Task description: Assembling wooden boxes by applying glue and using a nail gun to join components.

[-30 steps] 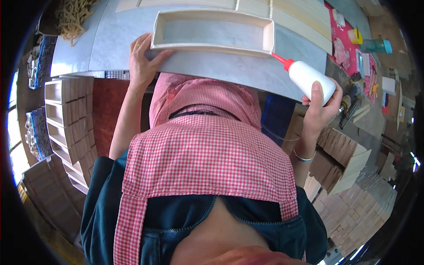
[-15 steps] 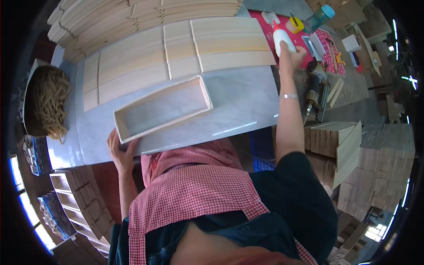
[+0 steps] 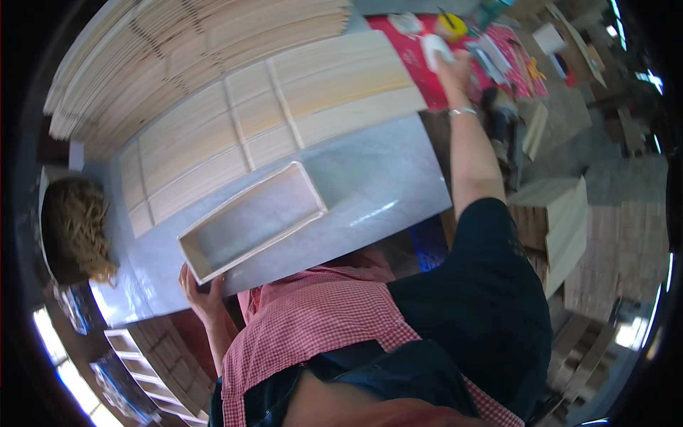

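On the grey tabletop (image 3: pixel 370 167) stands a pale rectangular wooden frame (image 3: pixel 256 250), with the tabletop visible through its middle. My left hand (image 3: pixel 205 293) holds its near left corner, thumb along the long side and fingers at the short end. My right arm reaches out to the far right. There my right hand (image 3: pixel 455 71) is closed around a white squeeze bottle (image 3: pixel 432 50) over a red mat (image 3: pixel 402 53). Motion blurs the bottle and fingers, and the red tip is not distinct.
Flat pale boards (image 3: pixel 192 142) lie behind the frame, with tall board stacks (image 3: pixel 142 64) beyond. A basin of tan strips (image 3: pixel 75 228) stands left. On the right are a yellow tub (image 3: pixel 449 27), a dark power tool (image 3: pixel 500 117) and boxes (image 3: pixel 530 213).
My view has turned and shifted, so the table appears more tilted. The right hand still has the bottle, and the left stays at the frame's corner.
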The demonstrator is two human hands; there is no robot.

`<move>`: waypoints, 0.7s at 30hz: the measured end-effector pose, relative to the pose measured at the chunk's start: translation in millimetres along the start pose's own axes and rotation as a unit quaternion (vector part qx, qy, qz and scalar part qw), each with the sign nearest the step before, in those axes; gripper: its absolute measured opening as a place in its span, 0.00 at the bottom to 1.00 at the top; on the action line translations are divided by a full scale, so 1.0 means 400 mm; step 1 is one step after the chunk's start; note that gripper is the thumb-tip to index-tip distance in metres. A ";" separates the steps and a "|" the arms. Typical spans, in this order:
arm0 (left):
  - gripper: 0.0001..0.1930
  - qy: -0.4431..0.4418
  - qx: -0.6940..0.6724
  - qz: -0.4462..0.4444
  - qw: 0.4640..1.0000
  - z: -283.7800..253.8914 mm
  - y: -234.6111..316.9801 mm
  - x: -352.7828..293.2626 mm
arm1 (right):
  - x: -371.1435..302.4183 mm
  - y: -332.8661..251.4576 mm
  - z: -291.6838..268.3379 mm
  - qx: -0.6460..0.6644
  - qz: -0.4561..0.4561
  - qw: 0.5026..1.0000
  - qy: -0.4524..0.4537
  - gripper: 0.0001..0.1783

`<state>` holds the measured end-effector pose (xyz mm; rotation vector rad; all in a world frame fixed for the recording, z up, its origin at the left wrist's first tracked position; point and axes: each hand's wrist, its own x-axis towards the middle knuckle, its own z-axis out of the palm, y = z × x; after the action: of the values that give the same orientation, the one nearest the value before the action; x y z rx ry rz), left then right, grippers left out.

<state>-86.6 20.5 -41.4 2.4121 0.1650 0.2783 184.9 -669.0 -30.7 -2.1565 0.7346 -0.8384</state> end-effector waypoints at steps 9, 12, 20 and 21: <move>0.37 0.013 -0.045 -0.103 0.994 -0.007 0.036 -0.007 | -0.152 -0.278 -0.296 -0.151 -0.150 0.970 -0.118 0.20; 0.37 0.013 -0.024 -0.082 0.996 0.007 0.028 -0.003 | -0.220 -0.332 -0.585 -0.247 0.023 0.963 -0.104 0.29; 0.35 0.032 0.001 -0.037 0.999 0.025 -0.010 0.003 | -0.310 -0.046 -0.996 -0.490 0.274 0.827 -0.039 0.48; 0.35 0.026 0.015 -0.022 0.999 0.017 -0.018 -0.001 | -0.332 -0.070 -0.986 -0.461 0.302 0.834 -0.041 0.47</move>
<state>-85.5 21.7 -51.2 2.4290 0.2474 0.3195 -182.5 -716.4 161.1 -2.4325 1.9343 0.0003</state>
